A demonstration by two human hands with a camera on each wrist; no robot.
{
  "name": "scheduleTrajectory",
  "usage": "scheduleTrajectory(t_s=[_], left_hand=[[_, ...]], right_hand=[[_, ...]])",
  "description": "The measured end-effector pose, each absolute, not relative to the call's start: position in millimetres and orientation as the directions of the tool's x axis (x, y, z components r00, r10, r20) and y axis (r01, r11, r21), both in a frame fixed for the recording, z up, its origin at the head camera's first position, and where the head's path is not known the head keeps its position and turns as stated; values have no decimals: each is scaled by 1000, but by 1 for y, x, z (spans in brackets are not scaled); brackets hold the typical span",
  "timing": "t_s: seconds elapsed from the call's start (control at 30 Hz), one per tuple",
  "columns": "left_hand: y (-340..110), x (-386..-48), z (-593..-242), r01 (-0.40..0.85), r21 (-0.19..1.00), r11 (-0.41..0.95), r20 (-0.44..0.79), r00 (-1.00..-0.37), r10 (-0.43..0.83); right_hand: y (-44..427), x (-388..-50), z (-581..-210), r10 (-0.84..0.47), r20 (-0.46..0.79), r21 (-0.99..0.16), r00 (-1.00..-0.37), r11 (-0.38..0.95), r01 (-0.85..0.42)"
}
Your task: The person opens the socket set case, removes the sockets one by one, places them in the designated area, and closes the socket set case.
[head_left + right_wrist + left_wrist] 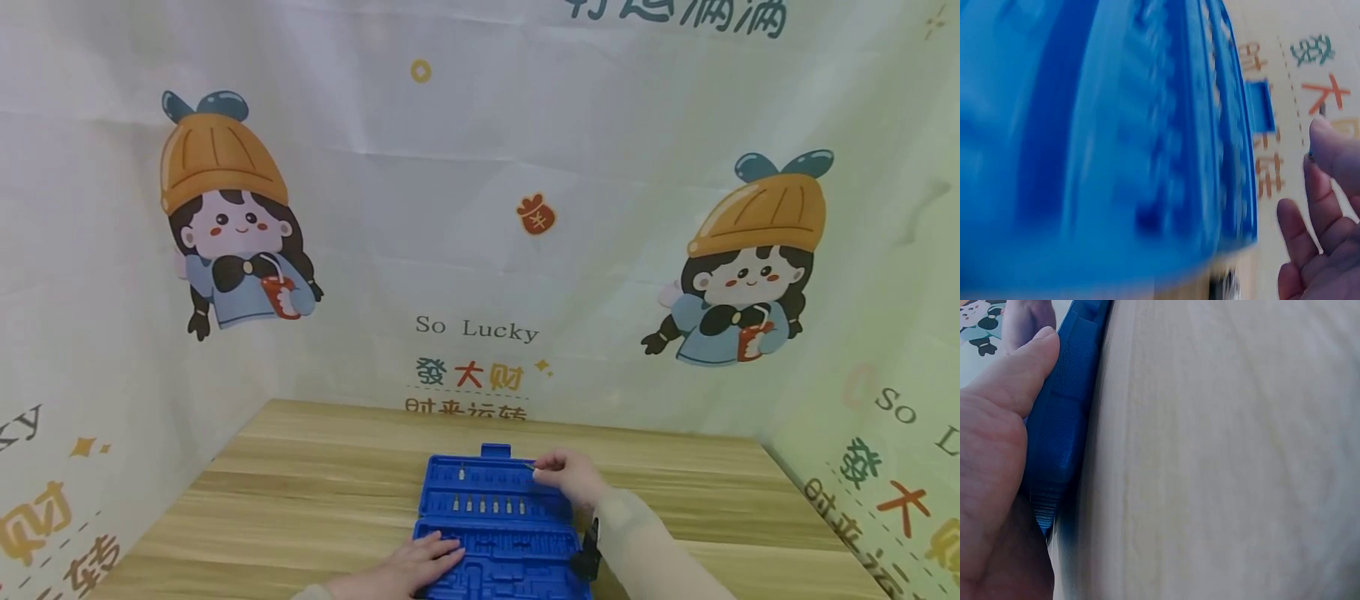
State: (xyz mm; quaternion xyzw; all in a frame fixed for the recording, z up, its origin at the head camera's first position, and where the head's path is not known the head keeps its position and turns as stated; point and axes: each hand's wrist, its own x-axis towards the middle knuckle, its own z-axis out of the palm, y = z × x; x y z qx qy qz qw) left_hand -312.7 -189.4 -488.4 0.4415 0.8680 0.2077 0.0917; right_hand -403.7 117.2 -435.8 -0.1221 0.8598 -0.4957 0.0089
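An unfolded blue plastic case (pixel 495 527) lies on the wooden table, also seen in the left wrist view (pixel 1063 425) and blurred in the right wrist view (pixel 1104 156). Several small metal bits (pixel 495 505) stand in a row in its far half, with a single bit (pixel 461 473) in the row behind. My left hand (pixel 416 562) rests with fingers spread on the near half's left edge; its thumb side (pixel 997 444) touches the case. My right hand (pixel 573 475) pinches a small bit (pixel 1322 110) between thumb and fingertips over the far right corner; the right wrist view shows this hand (pixel 1329 212) too.
The wooden table (pixel 300 475) extends around the case. Behind and beside it hangs a pale cloth (pixel 450 250) printed with cartoon figures and lettering. A latch tab (pixel 496 451) sticks out from the case's far edge.
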Motion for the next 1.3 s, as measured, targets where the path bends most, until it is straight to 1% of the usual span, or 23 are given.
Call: scheduleTrajectory(t_s=[0.2,0.43,0.53,0.73,0.87,1.03,1.13,1.3], left_hand=[[-190,-314,-489,743,440,504,38,-576,816],[-193,-318,-494,729,442,523,19,-590,807],[-195,-320,-497,740,428,519,34,-587,809],[-200,-330,-516,771,404,492,79,-565,821],[-202,-338,-530,770,400,497,67,-565,822],[-202,-347,-542,758,412,506,42,-571,820],[-201,-347,-542,757,414,505,50,-572,818],[-196,-337,-525,750,419,512,42,-579,814]], right_hand=[[146,-403,-439,-185,110,-859,-976,477,-188],[176,-401,-440,-183,90,-832,-979,526,-174],[184,-401,-444,-181,87,-817,-980,549,-174],[190,-401,-452,-175,82,-784,-981,597,-172],[190,-398,-455,-144,66,-761,-987,633,-143],[190,-398,-459,-134,74,-725,-988,673,-146],[191,-399,-461,-128,78,-718,-989,681,-145],[190,-398,-461,-116,84,-703,-990,697,-141]])
